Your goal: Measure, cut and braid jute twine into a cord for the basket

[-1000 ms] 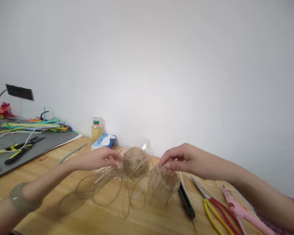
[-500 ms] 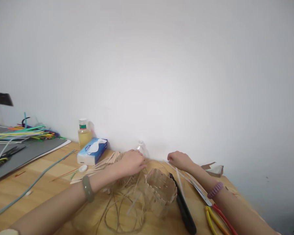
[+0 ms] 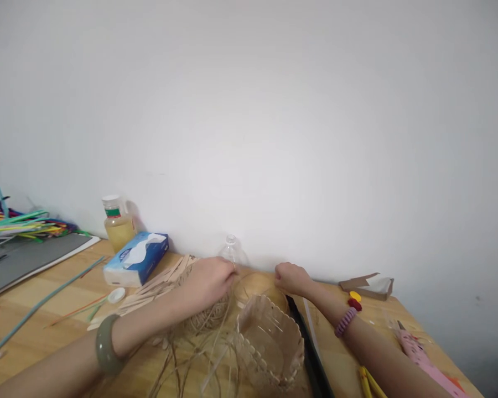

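My left hand (image 3: 211, 283) is closed, its fingers pinching a strand of twine just above the twine ball (image 3: 209, 318). My right hand (image 3: 292, 278) is curled closed near the wall. A thin twine strand (image 3: 255, 273) curves between the two hands, and its end at the right fingers is hard to make out. Below and between them stands a basket-like container of wooden craft sticks (image 3: 269, 345) with a scalloped rim. Loose twine (image 3: 182, 365) lies tangled to its left. A clear bottle (image 3: 231, 249) is partly hidden behind my left hand.
Craft sticks (image 3: 149, 296), a tissue pack (image 3: 136, 258) and a bottle of yellowish liquid (image 3: 119, 226) lie to the left. Pipe cleaners (image 3: 29, 224) rest on a grey board (image 3: 29, 265). A black-handled tool (image 3: 311, 354), yellow handles (image 3: 369, 384) and a cardboard piece (image 3: 369, 284) are at right.
The view has shifted, so the bottle and tissue pack sit further left. Both hands stay closed and my left hand is slightly lower. A pink object now shows beside my right forearm.
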A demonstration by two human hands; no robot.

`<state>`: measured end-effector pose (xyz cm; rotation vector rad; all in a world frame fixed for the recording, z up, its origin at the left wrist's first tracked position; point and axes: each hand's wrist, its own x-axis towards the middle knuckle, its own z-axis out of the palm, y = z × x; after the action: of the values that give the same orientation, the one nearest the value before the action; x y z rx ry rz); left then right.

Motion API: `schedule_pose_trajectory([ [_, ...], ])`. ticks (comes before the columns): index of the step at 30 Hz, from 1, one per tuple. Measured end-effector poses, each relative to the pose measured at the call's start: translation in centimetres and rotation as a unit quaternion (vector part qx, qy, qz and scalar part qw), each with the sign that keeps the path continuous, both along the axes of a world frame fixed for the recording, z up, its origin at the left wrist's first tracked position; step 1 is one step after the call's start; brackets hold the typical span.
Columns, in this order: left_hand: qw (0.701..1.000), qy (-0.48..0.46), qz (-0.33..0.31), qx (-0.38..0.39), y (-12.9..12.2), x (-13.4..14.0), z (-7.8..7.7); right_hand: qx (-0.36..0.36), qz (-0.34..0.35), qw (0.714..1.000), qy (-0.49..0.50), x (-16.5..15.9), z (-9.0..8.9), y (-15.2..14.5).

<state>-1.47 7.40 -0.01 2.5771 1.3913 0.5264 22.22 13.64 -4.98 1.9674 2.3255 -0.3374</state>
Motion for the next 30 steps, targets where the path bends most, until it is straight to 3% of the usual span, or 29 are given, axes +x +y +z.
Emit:
schedule_pose_trajectory([
  [3,0.974,-0.208,0.008,-0.085,0.1,-0.4,1.0,0.027,-0.022,0.995,0.093,0.4,1.7,-0.1],
  [6,0.898,-0.405,0.0,-0.173,-0.1,-1.1,2.3,0.057,-0.036,0.973,0.219,0.7,4.6,-0.7],
  [9,0.833,-0.517,0.013,-0.195,-1.1,-2.3,3.6,0.101,-0.048,0.936,0.335,0.7,8.0,-2.1],
  [15,0.772,-0.63,0.022,-0.08,-4.5,-6.2,6.0,0.2,-0.047,0.839,0.504,0.5,14.0,-6.4],
  [19,0.734,-0.678,0.012,0.045,-7.7,-9.7,8.0,0.257,-0.007,0.726,0.638,-0.1,18.3,-10.7],
  [21,0.74,-0.667,0.016,0.086,-9.2,-11.8,8.7,0.295,0.017,0.689,0.662,-0.5,20.8,-13.6],
  [23,0.777,-0.621,0.046,0.09,-10.1,-13.8,8.9,0.318,0.042,0.671,0.669,-1.0,22.9,-16.6],
  [25,0.817,-0.566,0.092,0.069,-10.5,-15.3,8.7,0.312,0.065,0.678,0.662,-1.6,24.2,-19.3],
  [26,0.83,-0.545,0.109,0.049,-10.6,-15.7,8.6,0.293,0.072,0.698,0.649,-1.9,24.2,-20.4],
  [28,0.843,-0.525,0.119,0.001,-10.9,-15.7,8.5,0.218,0.056,0.764,0.605,-2.8,23.2,-21.9],
  [30,0.848,-0.52,0.092,-0.04,-11.6,-14.7,8.8,0.082,0.002,0.822,0.563,-4.0,20.8,-22.5],
])
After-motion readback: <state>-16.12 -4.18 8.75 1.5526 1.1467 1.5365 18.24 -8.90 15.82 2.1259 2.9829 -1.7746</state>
